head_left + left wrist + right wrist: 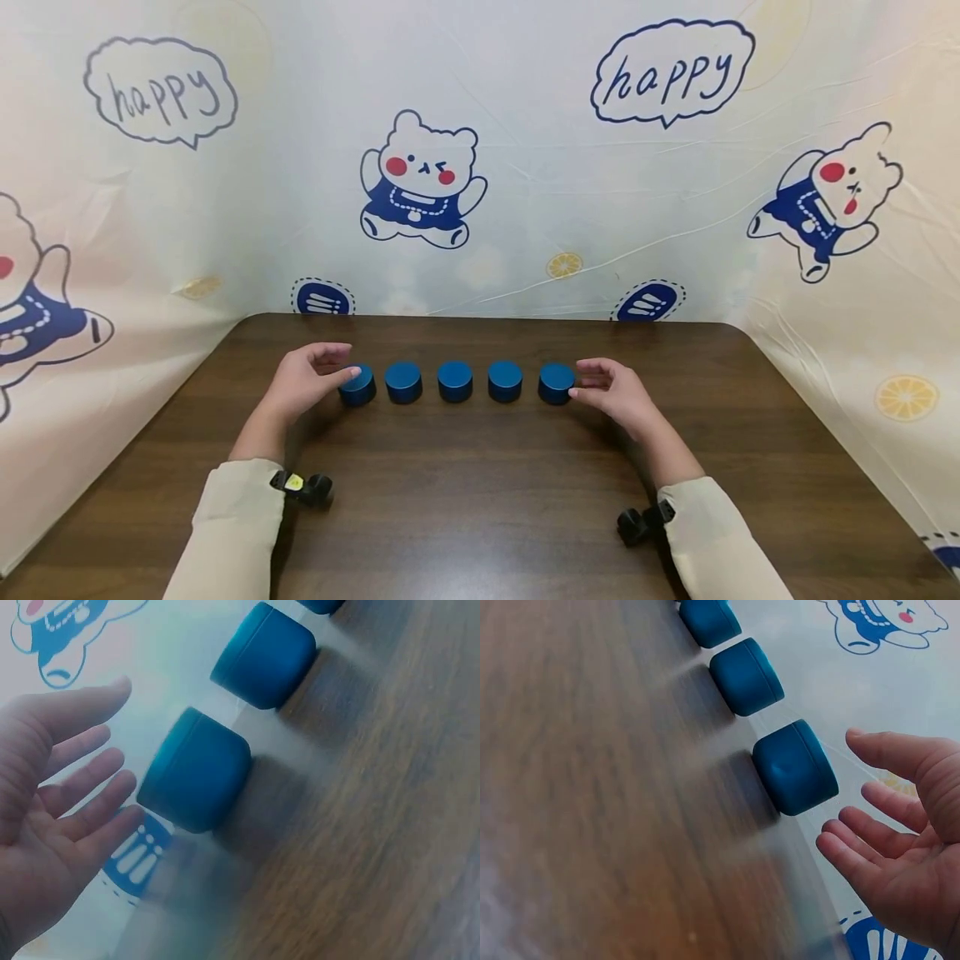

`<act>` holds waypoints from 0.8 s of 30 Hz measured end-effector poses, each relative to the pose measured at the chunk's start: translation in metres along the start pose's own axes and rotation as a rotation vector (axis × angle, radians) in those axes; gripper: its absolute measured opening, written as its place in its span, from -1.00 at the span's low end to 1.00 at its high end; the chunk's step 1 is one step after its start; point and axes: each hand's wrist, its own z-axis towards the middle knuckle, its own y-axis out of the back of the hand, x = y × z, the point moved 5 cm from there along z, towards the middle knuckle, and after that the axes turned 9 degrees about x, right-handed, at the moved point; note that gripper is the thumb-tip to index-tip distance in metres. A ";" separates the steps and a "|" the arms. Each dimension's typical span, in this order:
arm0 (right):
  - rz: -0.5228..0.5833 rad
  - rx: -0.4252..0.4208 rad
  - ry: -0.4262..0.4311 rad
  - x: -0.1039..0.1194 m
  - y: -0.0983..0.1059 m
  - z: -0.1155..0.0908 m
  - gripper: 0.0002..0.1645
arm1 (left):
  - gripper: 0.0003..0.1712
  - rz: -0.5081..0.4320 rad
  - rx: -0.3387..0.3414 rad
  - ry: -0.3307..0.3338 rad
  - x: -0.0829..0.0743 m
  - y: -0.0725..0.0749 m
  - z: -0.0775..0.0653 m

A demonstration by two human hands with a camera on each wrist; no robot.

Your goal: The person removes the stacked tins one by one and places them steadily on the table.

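Several short blue cylinders, each with a seam below its flat top, stand upright in a row on the brown table (480,492). My left hand (303,383) is at the left end of the row, its thumb overlapping the leftmost blue cylinder (360,388) in the head view. In the left wrist view, the fingers of that hand are spread beside the same cylinder. At the other end, my right hand (617,395) reaches in beside the rightmost blue cylinder (556,385), thumb and fingers apart. The right wrist view shows its palm facing that cylinder, holding nothing.
Between the two end cylinders stands the middle blue cylinder (455,382), with one neighbour on each side and small gaps between. A pale cloth backdrop (540,183) with printed bears rises behind and beside the table. Small black cameras (320,490) sit at both cuffs.
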 end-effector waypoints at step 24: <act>-0.354 -0.127 0.051 0.015 0.020 -0.035 -0.28 | -0.33 0.479 -0.148 -0.144 -0.045 0.012 -0.046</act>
